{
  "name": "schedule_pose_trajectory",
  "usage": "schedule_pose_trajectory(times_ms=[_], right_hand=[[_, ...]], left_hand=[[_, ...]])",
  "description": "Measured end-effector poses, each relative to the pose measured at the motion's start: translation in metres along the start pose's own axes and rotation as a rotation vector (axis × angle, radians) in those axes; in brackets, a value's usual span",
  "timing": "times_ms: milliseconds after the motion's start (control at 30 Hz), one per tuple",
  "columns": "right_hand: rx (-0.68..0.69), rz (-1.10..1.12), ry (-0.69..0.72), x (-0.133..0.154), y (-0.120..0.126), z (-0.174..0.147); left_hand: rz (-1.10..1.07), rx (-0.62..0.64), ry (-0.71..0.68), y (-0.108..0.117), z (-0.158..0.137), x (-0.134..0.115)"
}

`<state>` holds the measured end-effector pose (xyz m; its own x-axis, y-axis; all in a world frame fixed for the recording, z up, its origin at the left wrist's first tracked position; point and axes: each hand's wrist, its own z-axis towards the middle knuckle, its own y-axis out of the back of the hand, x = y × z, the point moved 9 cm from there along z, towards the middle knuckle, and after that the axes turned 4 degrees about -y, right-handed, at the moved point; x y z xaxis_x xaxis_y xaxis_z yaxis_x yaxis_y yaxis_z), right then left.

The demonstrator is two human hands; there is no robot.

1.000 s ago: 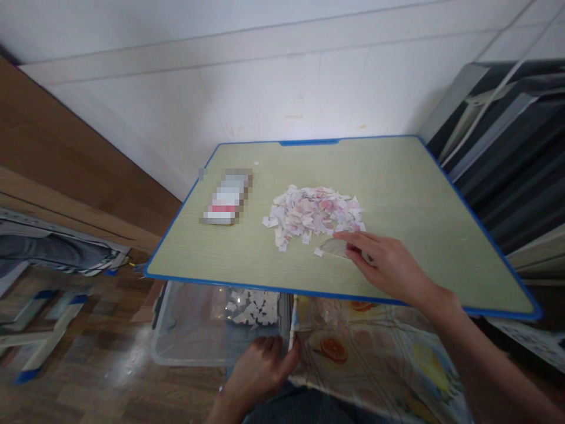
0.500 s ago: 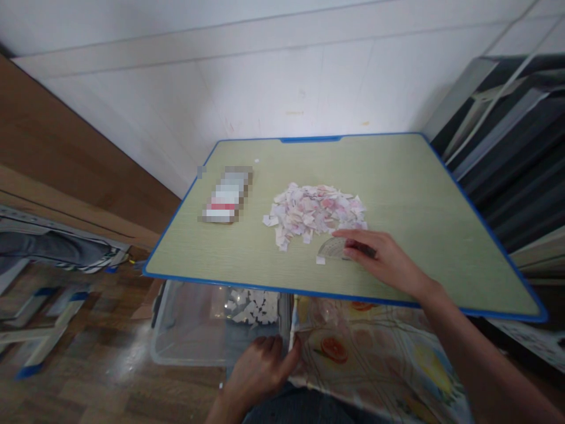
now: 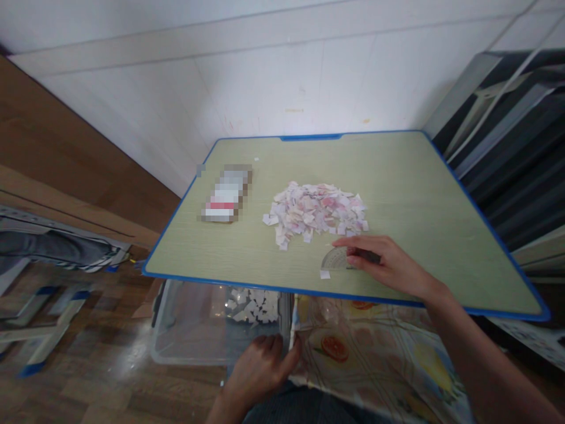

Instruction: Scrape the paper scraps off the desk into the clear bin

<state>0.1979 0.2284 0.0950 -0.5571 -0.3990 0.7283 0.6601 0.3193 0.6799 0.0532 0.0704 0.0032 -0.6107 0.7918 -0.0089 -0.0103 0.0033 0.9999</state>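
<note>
My right hand point(image 3: 391, 262) pinches a clear half-round protractor point(image 3: 336, 259) low over the front part of the folding tabletop point(image 3: 397, 176). A single small paper piece point(image 3: 325, 274) lies at the protractor's lower left edge. Just beyond it spreads a heap of small pinkish-white paper pieces point(image 3: 318, 209). Below the table's front edge is my left hand point(image 3: 262, 365), fingers curled, beside the right side of a clear plastic bin point(image 3: 189, 356). Whatever the curled fingers grip is hidden. White paper scraps point(image 3: 253, 306) lie in that bin.
A blurred-out phone-like object point(image 3: 227, 194) lies on the table's left side. A fruit-patterned cloth point(image 3: 353, 353) hangs in front, right of the bin. The tabletop's far edge is close to a white wall point(image 3: 265, 82). Folded dark items point(image 3: 521, 135) stand at right.
My right hand has drawn the protractor and the single paper piece slightly toward the front edge, away from the heap. My left hand stays in place.
</note>
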Motion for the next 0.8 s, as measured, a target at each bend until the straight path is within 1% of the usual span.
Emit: schedule_pose_trajectory(times_ms=[267, 400, 467, 633, 733, 800], right_hand=[[0.027, 0.017, -0.02, -0.001, 0.0, -0.004], [-0.052, -0.015, -0.014, -0.001, 0.007, -0.002], [-0.065, -0.028, -0.006, -0.001, 0.008, -0.002], [0.032, -0.04, 0.04, 0.001, -0.002, -0.006], [0.042, -0.043, 0.086, 0.005, -0.004, -0.01], [0.043, -0.036, 0.087, 0.006, -0.005, -0.011]], left_hand=[[0.003, 0.0, -0.007, -0.003, -0.002, 0.0], [0.007, 0.042, -0.001, -0.007, -0.004, -0.001], [0.012, 0.043, -0.001, -0.006, -0.003, 0.0], [0.023, 0.017, -0.003, -0.003, 0.0, 0.001], [0.017, 0.007, -0.001, -0.002, 0.0, 0.001], [0.006, 0.007, -0.004, -0.002, 0.0, 0.0]])
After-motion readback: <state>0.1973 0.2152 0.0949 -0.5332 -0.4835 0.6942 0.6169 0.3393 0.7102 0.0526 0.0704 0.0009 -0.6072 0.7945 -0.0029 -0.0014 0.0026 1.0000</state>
